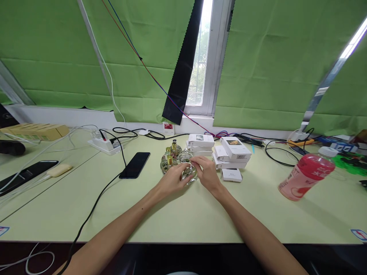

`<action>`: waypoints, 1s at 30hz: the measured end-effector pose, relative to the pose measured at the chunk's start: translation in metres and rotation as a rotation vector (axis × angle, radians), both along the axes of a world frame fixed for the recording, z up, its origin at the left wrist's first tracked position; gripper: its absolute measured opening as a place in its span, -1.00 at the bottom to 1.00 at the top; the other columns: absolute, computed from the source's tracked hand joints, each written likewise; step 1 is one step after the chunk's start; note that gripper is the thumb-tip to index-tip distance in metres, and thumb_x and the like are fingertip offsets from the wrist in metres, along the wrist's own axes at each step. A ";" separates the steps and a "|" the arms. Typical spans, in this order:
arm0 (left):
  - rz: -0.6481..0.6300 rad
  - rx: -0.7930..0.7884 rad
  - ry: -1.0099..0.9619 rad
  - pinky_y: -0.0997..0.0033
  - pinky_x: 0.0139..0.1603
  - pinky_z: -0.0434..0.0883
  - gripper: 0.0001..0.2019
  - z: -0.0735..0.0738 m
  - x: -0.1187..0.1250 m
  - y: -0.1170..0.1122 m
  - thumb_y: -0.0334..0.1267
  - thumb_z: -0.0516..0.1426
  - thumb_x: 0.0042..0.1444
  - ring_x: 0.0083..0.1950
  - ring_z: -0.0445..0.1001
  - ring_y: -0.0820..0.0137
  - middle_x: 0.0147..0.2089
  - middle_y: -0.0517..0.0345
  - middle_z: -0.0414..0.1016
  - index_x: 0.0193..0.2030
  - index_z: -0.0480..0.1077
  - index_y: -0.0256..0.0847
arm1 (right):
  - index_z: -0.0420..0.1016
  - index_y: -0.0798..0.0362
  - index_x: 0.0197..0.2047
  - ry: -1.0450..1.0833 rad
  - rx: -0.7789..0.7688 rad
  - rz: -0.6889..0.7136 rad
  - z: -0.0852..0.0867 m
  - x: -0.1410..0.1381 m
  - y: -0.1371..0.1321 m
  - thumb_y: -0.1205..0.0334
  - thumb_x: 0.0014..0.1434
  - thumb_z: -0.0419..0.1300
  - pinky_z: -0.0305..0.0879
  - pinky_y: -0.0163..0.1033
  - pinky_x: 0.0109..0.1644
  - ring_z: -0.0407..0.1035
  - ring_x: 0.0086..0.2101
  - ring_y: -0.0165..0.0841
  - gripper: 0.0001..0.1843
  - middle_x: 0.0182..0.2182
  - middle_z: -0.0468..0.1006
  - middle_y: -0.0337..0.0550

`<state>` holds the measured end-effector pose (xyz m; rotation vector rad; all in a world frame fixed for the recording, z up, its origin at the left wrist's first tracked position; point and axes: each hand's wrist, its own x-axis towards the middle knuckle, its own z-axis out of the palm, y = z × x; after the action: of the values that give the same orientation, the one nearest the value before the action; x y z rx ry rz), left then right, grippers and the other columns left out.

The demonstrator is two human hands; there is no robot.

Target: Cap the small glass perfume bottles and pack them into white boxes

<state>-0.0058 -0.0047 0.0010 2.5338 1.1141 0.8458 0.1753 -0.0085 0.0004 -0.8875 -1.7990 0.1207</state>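
A small round clear glass bottle (pixel 191 177) stands on the table between my two hands. My left hand (pixel 175 177) wraps its fingers round the bottle's left side. My right hand (pixel 207 173) pinches at the bottle's narrow top, where the fingertips of both hands nearly meet. What exactly lies in that pinch is partly hidden. Just behind and to the left, several similar round glass bottles (pixel 167 165) with gold-coloured tops stand close together. Another clear glass bottle (pixel 185 155) sits directly behind the held one.
Small white boxes with pictures (pixel 235 148) are stacked right of my hands, with a flat white box (pixel 231 175) in front. A black phone (pixel 134 165) and black cable lie left. A pink drink bottle (pixel 308 173) stands right. A power strip (pixel 104 145) sits further back.
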 end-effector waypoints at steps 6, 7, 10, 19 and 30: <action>0.004 -0.007 -0.012 0.38 -0.34 0.29 -0.69 0.000 0.000 0.000 -0.12 0.13 0.28 -0.45 0.39 0.42 -0.21 0.11 0.52 0.08 0.43 -0.21 | 0.64 0.01 -0.11 0.016 0.008 -0.035 -0.001 -0.001 0.000 0.42 0.34 0.09 0.49 -0.20 -0.08 0.55 -0.18 -0.27 -0.71 -0.19 0.66 -0.08; 0.001 -0.009 -0.016 0.38 -0.35 0.29 -0.69 0.000 0.000 0.000 -0.12 0.13 0.28 -0.45 0.39 0.41 -0.21 0.11 0.52 0.08 0.43 -0.21 | 0.64 0.02 -0.11 0.021 0.012 -0.032 0.000 -0.001 -0.001 0.42 0.34 0.09 0.49 -0.20 -0.07 0.55 -0.17 -0.27 -0.72 -0.19 0.66 -0.07; -0.002 -0.015 -0.008 0.38 -0.35 0.28 -0.70 0.001 0.001 -0.001 -0.12 0.13 0.29 -0.44 0.38 0.42 -0.22 0.11 0.51 0.07 0.43 -0.22 | 0.63 0.05 -0.12 0.027 0.022 -0.020 0.001 -0.002 -0.002 0.43 0.33 0.10 0.50 -0.19 -0.06 0.56 -0.17 -0.27 -0.73 -0.18 0.66 -0.05; -0.021 -0.006 -0.027 0.38 -0.33 0.28 -0.76 0.002 0.000 -0.001 -0.17 0.13 0.27 -0.42 0.38 0.40 -0.31 0.13 0.49 0.00 0.44 -0.23 | 0.59 0.05 -0.12 -0.001 -0.002 -0.020 0.006 -0.005 -0.007 0.44 0.27 0.10 0.51 -0.14 -0.03 0.56 -0.16 -0.25 -0.74 -0.17 0.66 -0.04; -0.029 0.004 -0.043 0.39 -0.31 0.32 -0.81 0.004 0.001 -0.001 -0.22 0.12 0.25 -0.41 0.40 0.40 -0.32 0.13 0.49 -0.07 0.47 -0.23 | 0.62 0.04 -0.17 -0.040 0.005 -0.005 0.004 -0.005 -0.008 0.48 0.15 0.09 0.52 -0.12 -0.02 0.56 -0.15 -0.23 -0.69 -0.18 0.67 -0.04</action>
<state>-0.0045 -0.0060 0.0052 2.5169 1.0610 0.8915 0.1701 -0.0163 0.0048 -0.8967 -1.8335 0.0955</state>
